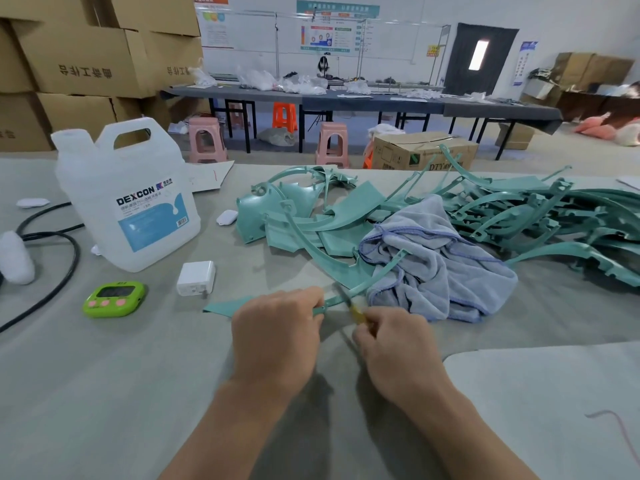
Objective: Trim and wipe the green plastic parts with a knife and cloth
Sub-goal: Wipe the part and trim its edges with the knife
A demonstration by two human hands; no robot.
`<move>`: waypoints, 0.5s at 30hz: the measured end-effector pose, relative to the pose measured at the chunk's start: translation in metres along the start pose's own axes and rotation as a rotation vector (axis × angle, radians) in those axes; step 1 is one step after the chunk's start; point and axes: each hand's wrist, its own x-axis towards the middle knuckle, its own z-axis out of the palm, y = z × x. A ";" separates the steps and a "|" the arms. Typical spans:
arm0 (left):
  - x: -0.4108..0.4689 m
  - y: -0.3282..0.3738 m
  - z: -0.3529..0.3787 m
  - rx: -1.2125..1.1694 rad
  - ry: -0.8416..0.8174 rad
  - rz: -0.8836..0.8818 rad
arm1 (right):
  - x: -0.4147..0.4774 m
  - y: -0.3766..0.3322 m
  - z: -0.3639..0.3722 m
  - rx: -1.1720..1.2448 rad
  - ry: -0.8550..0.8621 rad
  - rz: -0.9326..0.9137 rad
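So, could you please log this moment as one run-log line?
step: trimming | left hand: holds green part | right hand: holds knife at part | cloth: not in hand

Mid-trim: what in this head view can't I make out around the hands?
Head view:
Knife blade: motion-blurred; where it meets the green strip is unclear.
Left hand fingers: curled under the hand, grip hidden.
Timer display: too small to read.
Green pile: cut off by right edge.

knife (pixel 356 311) blurred, green part (pixel 367 281) end hidden under left hand (pixel 277 336)
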 end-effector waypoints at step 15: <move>-0.001 -0.003 0.001 -0.025 0.045 -0.007 | 0.001 0.001 -0.010 -0.043 0.107 0.108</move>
